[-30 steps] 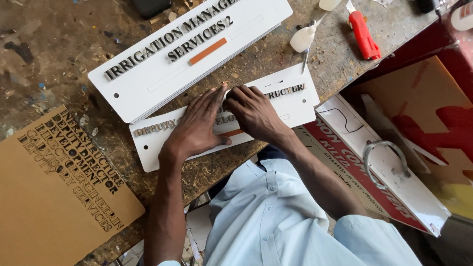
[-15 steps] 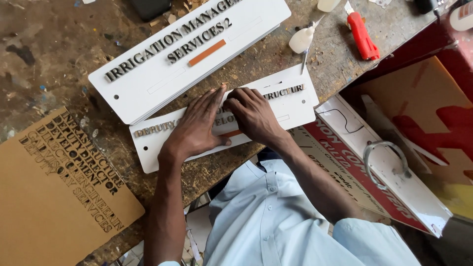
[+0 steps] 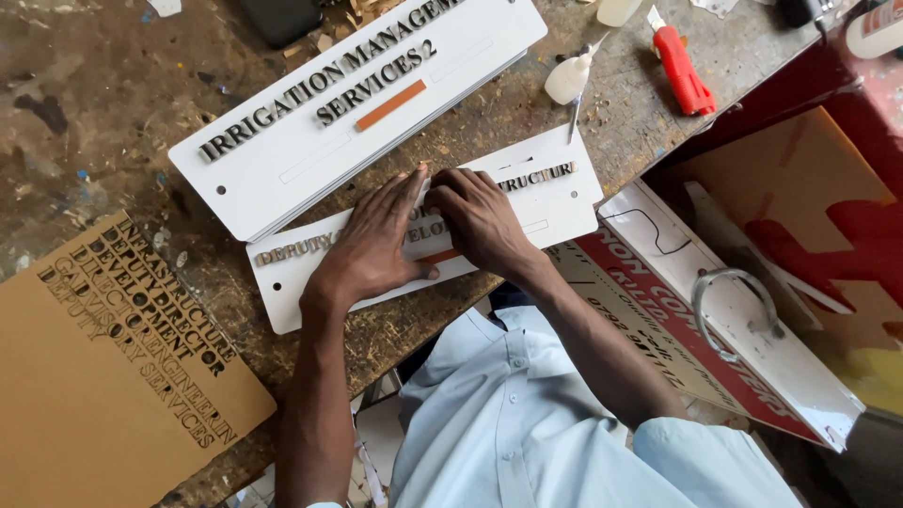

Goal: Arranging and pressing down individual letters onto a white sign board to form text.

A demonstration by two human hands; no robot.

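A long white sign plate with raised dark metal letters lies on the worn workbench. My left hand rests flat on its middle, fingers stretched towards the letter row. My right hand sits beside it with bent fingers, the tips pressing down on the letters next to my left forefinger. What lies under those fingertips is hidden. A thin orange strip on the plate peeks out between the hands.
A larger white lettered sign with an orange bar lies just beyond. A brown letter-cut sheet is at the left. A glue bottle and red utility knife lie far right. Red and white boards lean below the bench edge.
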